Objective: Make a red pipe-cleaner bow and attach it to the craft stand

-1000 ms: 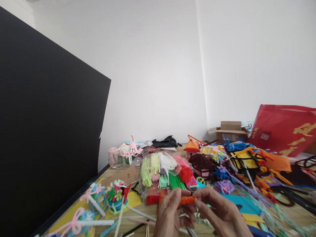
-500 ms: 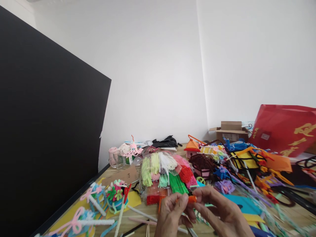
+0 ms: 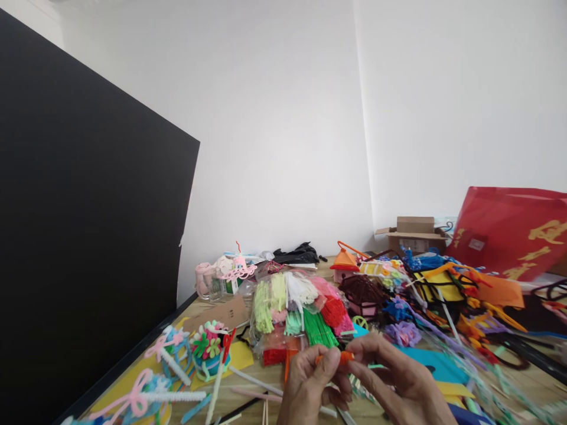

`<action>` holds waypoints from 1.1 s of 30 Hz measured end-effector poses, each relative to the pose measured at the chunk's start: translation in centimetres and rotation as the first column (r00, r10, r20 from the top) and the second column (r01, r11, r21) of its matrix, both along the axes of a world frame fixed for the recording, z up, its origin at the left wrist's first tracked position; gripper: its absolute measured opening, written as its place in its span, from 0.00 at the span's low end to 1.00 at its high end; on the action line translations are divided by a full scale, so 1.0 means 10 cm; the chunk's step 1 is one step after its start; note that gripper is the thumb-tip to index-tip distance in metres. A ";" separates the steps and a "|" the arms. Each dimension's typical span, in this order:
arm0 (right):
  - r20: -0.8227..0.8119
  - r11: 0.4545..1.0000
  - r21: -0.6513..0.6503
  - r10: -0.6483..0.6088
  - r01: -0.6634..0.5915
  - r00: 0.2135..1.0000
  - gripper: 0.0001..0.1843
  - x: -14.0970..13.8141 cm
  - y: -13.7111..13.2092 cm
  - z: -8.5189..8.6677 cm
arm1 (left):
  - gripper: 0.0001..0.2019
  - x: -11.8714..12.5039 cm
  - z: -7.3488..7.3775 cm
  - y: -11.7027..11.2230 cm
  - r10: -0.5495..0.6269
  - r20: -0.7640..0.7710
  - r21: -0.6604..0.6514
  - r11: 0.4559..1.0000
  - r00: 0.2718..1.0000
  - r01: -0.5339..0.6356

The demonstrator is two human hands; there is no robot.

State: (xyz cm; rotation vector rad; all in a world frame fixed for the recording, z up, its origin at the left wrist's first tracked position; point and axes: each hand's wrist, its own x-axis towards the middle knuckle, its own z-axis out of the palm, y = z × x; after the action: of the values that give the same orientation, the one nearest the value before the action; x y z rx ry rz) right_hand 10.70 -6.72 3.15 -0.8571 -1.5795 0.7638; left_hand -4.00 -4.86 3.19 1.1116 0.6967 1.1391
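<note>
Near the front of the table, my left hand (image 3: 310, 378) pinches a small orange pipe cleaner roll (image 3: 345, 357) between thumb and fingers. The thumb and fingertips of my right hand (image 3: 394, 378) close on the roll's right end. Most of the roll is hidden behind my left thumb and fingers. Behind my hands lie bundles of green pipe cleaners (image 3: 319, 329) and red ones (image 3: 333, 311), partly in clear plastic. Below my hands, a metal blade-like piece (image 3: 345, 417) shows at the bottom edge.
At left stand a pipe cleaner flower pot (image 3: 210, 360) and pink bows (image 3: 137, 396), beside a large black panel (image 3: 88, 224). Several craft pieces crowd the right, with a blue sheet (image 3: 436, 365), a red bag (image 3: 509, 230) and a cardboard box (image 3: 414, 239) behind.
Both hands stay in nearly the same place. The orange roll has turned slightly between my fingers, and its right end looks a little different.
</note>
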 end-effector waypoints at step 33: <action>-0.054 0.998 -0.044 -0.048 0.046 0.997 0.15 -0.01 -0.04 0.11 | 0.22 -0.03 0.05 -0.08 0.282 -0.061 0.286 0.924 0.957 -0.254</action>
State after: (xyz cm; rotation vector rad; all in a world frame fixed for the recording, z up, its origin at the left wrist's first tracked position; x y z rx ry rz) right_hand 10.60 -7.12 4.26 -0.8939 -1.4941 0.7831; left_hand -4.32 -5.71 3.73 1.3456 0.8048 1.4549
